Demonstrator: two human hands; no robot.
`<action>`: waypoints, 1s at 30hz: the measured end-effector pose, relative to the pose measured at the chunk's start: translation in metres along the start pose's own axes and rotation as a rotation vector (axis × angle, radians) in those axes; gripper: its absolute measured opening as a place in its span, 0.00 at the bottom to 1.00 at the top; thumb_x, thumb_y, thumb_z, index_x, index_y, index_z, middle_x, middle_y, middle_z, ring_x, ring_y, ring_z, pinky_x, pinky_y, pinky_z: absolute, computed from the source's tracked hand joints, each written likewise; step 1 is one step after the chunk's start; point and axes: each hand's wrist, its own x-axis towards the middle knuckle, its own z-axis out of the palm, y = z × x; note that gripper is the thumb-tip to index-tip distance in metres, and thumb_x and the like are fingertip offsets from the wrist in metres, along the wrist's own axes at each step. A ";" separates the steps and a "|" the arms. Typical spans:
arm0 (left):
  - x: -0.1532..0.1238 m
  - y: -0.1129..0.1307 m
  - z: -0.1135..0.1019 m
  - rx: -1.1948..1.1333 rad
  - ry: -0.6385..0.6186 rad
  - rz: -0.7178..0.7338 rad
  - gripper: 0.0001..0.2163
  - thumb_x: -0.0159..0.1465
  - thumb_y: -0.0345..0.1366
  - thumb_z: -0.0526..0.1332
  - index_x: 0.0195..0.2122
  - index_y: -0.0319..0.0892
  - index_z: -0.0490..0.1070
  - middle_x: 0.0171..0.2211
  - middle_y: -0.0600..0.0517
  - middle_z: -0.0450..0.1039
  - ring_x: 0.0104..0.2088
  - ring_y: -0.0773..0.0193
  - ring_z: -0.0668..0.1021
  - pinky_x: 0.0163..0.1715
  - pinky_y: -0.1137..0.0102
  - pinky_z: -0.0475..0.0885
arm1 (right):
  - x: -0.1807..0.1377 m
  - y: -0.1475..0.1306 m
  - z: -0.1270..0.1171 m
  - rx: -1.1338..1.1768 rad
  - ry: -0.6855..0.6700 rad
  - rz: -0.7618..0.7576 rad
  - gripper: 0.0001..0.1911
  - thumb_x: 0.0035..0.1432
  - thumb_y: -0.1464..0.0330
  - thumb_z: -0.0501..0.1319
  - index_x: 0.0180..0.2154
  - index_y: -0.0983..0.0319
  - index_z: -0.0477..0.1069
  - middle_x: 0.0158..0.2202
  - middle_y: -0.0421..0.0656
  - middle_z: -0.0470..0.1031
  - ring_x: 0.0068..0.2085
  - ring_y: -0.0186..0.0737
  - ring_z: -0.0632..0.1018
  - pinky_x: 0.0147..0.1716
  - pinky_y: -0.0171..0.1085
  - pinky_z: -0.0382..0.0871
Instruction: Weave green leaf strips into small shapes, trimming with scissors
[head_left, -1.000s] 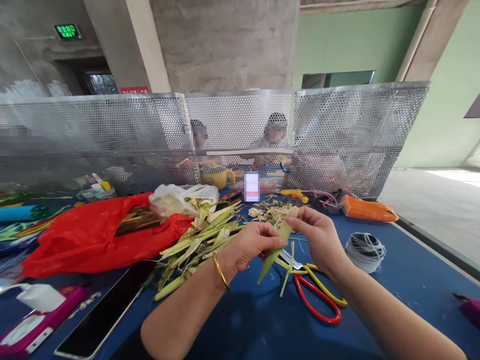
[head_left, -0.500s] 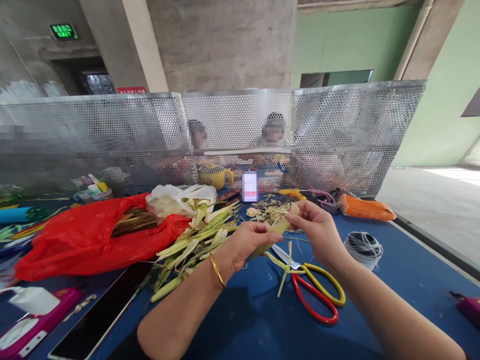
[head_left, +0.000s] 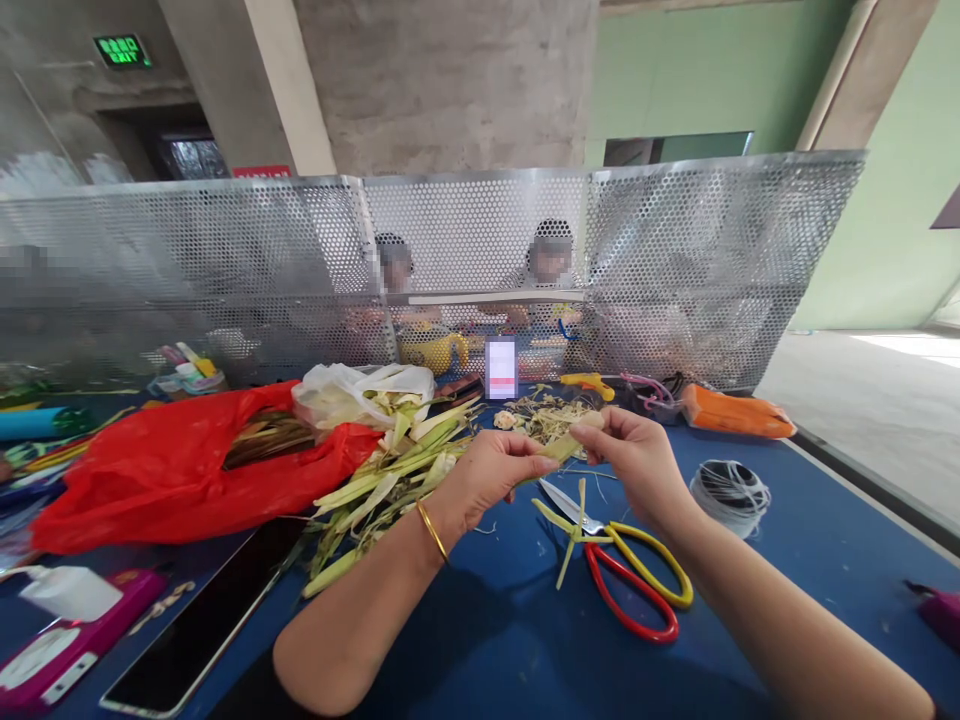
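The left hand (head_left: 495,468) and right hand (head_left: 634,450) pinch a leaf strip (head_left: 562,451) near scissors (head_left: 595,527) on a blue table (head_left: 817,590).

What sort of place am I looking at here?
Probably a shared craft workshop: scissors and a pile of plant strips lie on a blue table, and other people show through the perforated metal screen behind it.

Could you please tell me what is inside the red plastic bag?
At its opening, the red plastic bag shows long, thin brown strips, seemingly dried leaves. Deeper inside, the red plastic covers everything, so I cannot tell more.
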 end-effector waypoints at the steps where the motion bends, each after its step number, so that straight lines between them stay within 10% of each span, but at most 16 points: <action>1: 0.000 -0.001 -0.002 0.004 -0.011 0.006 0.11 0.48 0.41 0.68 0.28 0.40 0.76 0.18 0.59 0.65 0.18 0.74 0.61 0.17 0.75 0.57 | 0.000 0.001 0.000 -0.021 -0.002 -0.013 0.16 0.46 0.59 0.68 0.19 0.61 0.66 0.16 0.35 0.67 0.21 0.31 0.66 0.23 0.33 0.59; 22: 0.004 0.003 -0.024 -0.008 -0.104 -0.042 0.09 0.48 0.37 0.69 0.24 0.38 0.72 0.16 0.56 0.68 0.18 0.73 0.68 0.20 0.76 0.60 | 0.016 0.005 -0.018 0.127 0.118 -0.058 0.12 0.49 0.61 0.67 0.25 0.61 0.70 0.19 0.36 0.70 0.20 0.31 0.70 0.20 0.32 0.61; 30: 0.003 0.005 -0.025 0.009 -0.097 -0.069 0.23 0.54 0.56 0.61 0.24 0.37 0.74 0.22 0.51 0.73 0.23 0.69 0.72 0.28 0.71 0.66 | 0.012 0.006 -0.012 0.126 0.075 -0.082 0.12 0.51 0.60 0.65 0.26 0.61 0.69 0.18 0.35 0.70 0.20 0.30 0.70 0.22 0.31 0.62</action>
